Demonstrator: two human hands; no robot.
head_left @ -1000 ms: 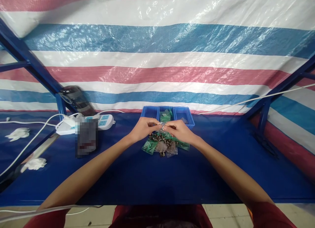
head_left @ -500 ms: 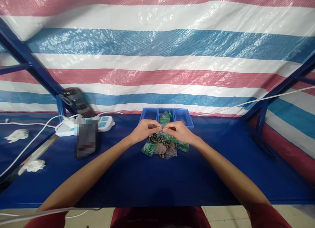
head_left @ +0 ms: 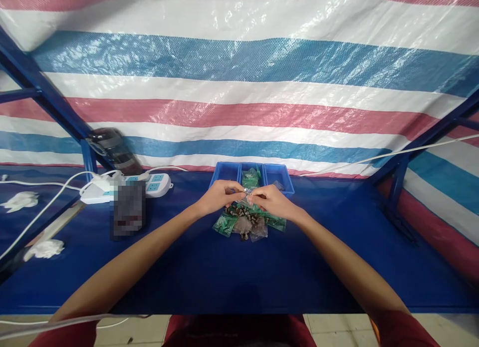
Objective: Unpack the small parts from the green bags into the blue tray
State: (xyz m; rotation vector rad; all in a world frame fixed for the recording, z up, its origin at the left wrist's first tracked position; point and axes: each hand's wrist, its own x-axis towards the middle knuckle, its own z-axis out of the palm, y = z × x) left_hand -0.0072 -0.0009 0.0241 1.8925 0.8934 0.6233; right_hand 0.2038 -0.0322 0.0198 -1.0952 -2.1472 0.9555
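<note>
My left hand [head_left: 220,197] and my right hand [head_left: 273,199] meet above a pile at the middle of the blue table. Between their pinched fingertips is a small clear plastic bag [head_left: 245,197], one side in each hand. Whatever lies inside it is too small to make out. Just below the hands lie many small dark and metallic parts [head_left: 245,219], mixed with green plastic bags [head_left: 225,224] and clear plastic bags [head_left: 259,230]. My hands hide part of the pile.
Behind the hands stand blue trays [head_left: 277,174], the middle one with green bags in it. At left are a white power strip [head_left: 159,185], a blurred dark object [head_left: 128,207], a dark bottle [head_left: 116,150] and crumpled white tissues [head_left: 47,248]. A striped tarp [head_left: 239,110] hangs behind.
My hands stay pinched on the clear bag in nearly the same place. The whole view has shifted slightly, with things at left appearing a little further left and higher.
</note>
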